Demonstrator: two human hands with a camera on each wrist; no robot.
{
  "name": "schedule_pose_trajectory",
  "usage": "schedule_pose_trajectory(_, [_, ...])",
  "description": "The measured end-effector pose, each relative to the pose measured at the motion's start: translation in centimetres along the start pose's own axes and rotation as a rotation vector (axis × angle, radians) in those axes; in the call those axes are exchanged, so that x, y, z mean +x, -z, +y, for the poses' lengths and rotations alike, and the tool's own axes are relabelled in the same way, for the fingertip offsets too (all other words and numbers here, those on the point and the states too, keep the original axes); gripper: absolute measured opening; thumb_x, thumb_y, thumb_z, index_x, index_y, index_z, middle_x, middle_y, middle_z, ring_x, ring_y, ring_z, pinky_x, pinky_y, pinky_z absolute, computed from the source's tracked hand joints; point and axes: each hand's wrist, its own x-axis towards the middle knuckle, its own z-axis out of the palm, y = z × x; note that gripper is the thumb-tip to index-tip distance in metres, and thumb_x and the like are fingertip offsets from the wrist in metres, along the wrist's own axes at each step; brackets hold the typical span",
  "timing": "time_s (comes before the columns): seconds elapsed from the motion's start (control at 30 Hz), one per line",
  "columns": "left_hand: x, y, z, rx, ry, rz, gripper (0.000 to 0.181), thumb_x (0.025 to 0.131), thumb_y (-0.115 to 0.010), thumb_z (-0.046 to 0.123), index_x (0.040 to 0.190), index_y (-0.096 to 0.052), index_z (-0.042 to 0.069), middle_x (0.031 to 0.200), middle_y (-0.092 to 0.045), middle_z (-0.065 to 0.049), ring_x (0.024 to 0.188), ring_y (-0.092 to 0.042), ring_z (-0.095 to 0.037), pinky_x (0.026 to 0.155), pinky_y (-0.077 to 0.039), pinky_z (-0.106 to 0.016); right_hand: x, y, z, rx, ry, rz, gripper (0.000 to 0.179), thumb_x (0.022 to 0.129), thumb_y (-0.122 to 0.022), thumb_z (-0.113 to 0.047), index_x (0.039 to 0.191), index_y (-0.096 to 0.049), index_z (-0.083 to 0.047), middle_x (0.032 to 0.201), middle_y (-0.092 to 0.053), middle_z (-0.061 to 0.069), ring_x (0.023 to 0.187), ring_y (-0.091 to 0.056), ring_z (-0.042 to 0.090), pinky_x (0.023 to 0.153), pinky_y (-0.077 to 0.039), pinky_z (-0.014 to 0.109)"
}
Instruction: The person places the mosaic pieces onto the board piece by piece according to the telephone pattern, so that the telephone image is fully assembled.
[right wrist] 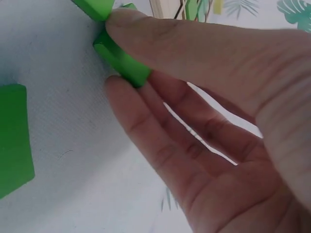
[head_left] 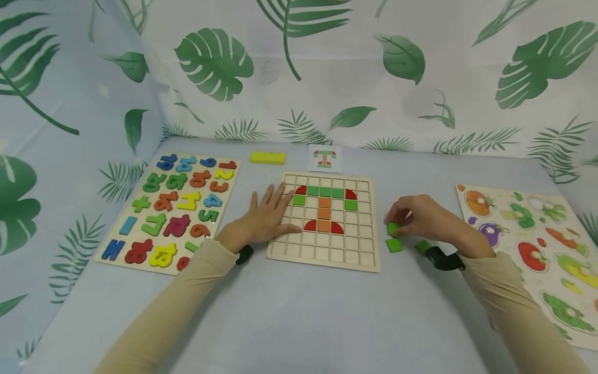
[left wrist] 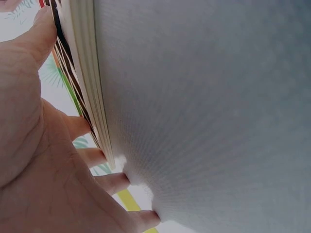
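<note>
My right hand [head_left: 422,221] pinches a small green square block [right wrist: 124,60] between thumb and fingers, to the right of a wooden grid board [head_left: 322,266]. One loose green block [head_left: 394,245] lies just below the fingers, and another green block [head_left: 422,246] sits near the wrist. With fingers spread, my left hand [head_left: 261,222] rests on the board's left side; in the left wrist view its fingertips reach past the board's edge [left wrist: 87,73]. Red curved pieces [head_left: 310,225], orange squares [head_left: 324,213] and green squares [head_left: 326,192] form a pattern in the grid.
Behind the board lie a pattern card [head_left: 324,158] and a yellow block [head_left: 268,158]. A number puzzle board [head_left: 135,266] is at the left, a vegetable puzzle board [head_left: 506,228] at the right. Leaf-printed cloth [head_left: 327,78] stands behind the table.
</note>
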Motion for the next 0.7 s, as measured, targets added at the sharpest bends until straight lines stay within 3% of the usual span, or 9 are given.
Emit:
schedule_pose_trajectory(0.17, [0.1, -0.1, -0.2, 0.004, -0.006, 0.005, 0.094, 0.105, -0.057, 0.054, 0.169, -0.006, 0.005, 0.174, 0.01, -0.02, 0.158, 0.01, -0.045, 0.119, 0.007, -0.072, 0.0, 0.0, -0.3, -0.013, 0.016, 0.031, 0.023, 0.077, -0.087, 0.008, 0.09, -0.075, -0.007, 0.089, -0.072, -0.001, 0.082, -0.067, 0.016, 0.073, -0.058, 0.028])
schedule_pose_trajectory(0.37, [0.1, 0.0, -0.2, -0.01, -0.01, 0.007, 0.094, 0.105, -0.057, 0.054, 0.169, -0.007, 0.006, 0.174, 0.01, -0.02, 0.159, 0.01, -0.045, 0.119, 0.008, -0.072, 0.4, 0.1, -1.3, -0.035, 0.067, 0.093, 0.02, 0.081, -0.084, 0.01, 0.089, -0.076, -0.006, 0.089, -0.073, -0.001, 0.084, -0.069, 0.017, 0.076, -0.06, 0.035])
schedule_pose_trajectory(0.7, [0.0, 0.0, -0.1, -0.013, -0.004, 0.0, 0.095, 0.105, -0.057, 0.054, 0.169, -0.007, 0.006, 0.174, 0.009, -0.02, 0.159, 0.011, -0.044, 0.119, 0.008, -0.071, 3.3, -1.7, -4.3, 0.042, 0.181, 0.183, 0.016, 0.085, -0.083, 0.007, 0.097, -0.079, -0.003, 0.093, -0.073, 0.002, 0.087, -0.07, 0.02, 0.08, -0.062, 0.04])
